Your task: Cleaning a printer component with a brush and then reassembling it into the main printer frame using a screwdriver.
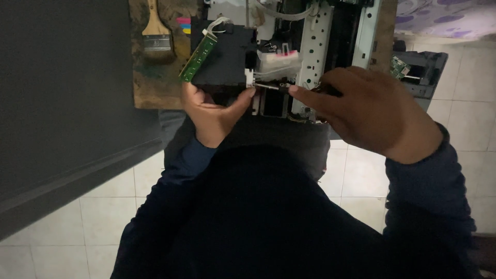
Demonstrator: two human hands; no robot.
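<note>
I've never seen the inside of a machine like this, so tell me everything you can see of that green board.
The green circuit board is a narrow, flat strip, bright green with small pale dots along its face. It lies tilted on the black box at the left of the opened machine. Thin white wires loop from its upper end. The left hand holds the box just below it; whether it touches the board is unclear.

Green circuit board (198, 58); black housing (227, 51); tan-bristled brush (156, 32); white floor tiles (361, 175); navy sleeves (434, 191).

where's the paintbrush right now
In the head view the paintbrush lies at the upper left on the wooden board, left of the green circuit board and above the left hand.
</note>
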